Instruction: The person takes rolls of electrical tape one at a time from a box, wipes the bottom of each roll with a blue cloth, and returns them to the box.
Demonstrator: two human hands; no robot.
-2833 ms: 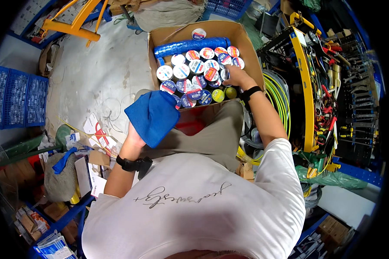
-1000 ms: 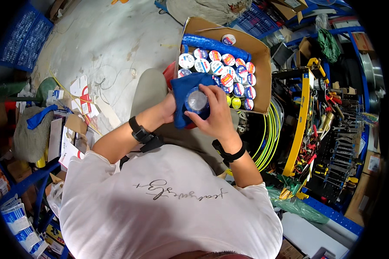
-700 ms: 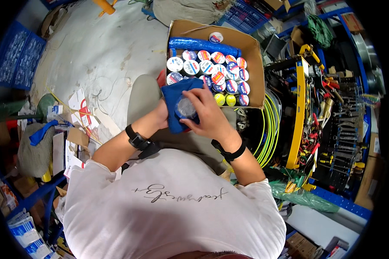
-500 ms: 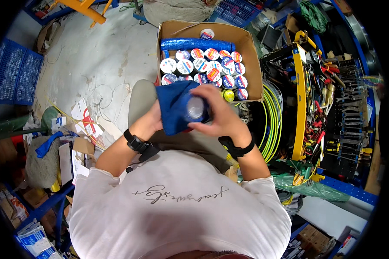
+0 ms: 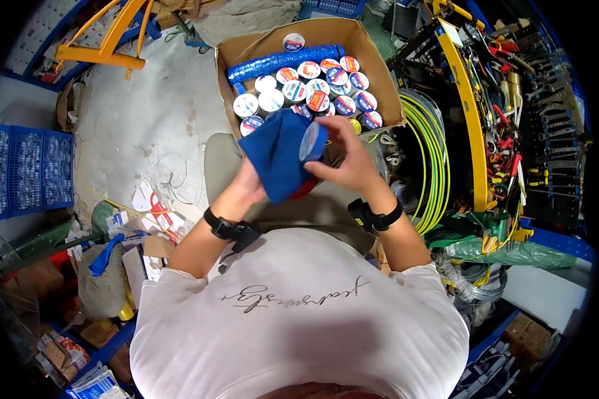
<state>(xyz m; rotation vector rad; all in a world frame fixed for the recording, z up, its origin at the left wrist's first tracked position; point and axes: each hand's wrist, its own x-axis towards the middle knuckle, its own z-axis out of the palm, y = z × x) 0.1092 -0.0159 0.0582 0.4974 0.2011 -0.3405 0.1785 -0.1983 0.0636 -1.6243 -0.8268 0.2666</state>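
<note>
My left hand point(image 5: 249, 187) grips a blue cloth point(image 5: 279, 156) from beneath, at chest height over my lap. My right hand point(image 5: 346, 159) holds a roll of blue tape point(image 5: 311, 141) on edge, pressed against the cloth. Just beyond my hands stands an open cardboard box point(image 5: 379, 86) packed with several rolls of tape, their round labelled faces up. A row of blue rolls point(image 5: 283, 60) lies along the box's far side.
Coils of yellow-green cable point(image 5: 429, 166) lie to the right of the box, beside a yellow rack of hand tools point(image 5: 506, 106). Blue crates point(image 5: 26, 166) stand at the left. Papers and packets point(image 5: 146, 206) litter the concrete floor. A yellow frame point(image 5: 106, 46) sits at the far left.
My right hand took a roll from the box and brought it to the blue cloth in my left hand. Since then the roll has been turned onto its edge against the cloth.
</note>
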